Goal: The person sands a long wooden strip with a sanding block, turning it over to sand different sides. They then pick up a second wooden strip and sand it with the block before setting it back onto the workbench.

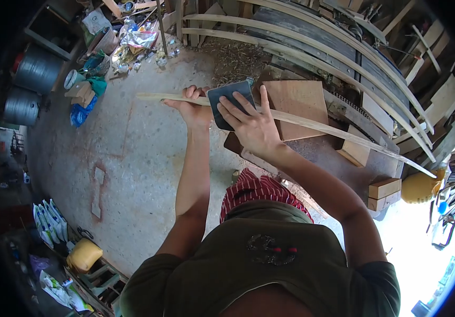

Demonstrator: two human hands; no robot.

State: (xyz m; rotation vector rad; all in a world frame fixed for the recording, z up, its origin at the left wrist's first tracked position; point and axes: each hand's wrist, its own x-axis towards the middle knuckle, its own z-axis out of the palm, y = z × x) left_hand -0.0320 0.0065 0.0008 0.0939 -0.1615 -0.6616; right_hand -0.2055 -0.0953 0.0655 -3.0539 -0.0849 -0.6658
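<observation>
A long thin wooden strip [312, 122] runs from the upper left down to the right, over a workbench. Near its left end, my left hand [190, 107] is wrapped round it with the thumb underneath. My right hand [252, 122] lies spread on a dark flat rectangular sheet [218, 100], which covers part of the strip just right of my left hand. The fingers are apart and rest on the sheet's face. Behind the strip lies a square brown board [296, 92].
Small wood blocks [384, 188] sit at the bench's right end, near a yellow container [416, 188]. Long curved slats [312, 45] fill the upper right. Metal drums [38, 68] and baskets stand at the upper left; another yellow container [85, 254] is at the lower left.
</observation>
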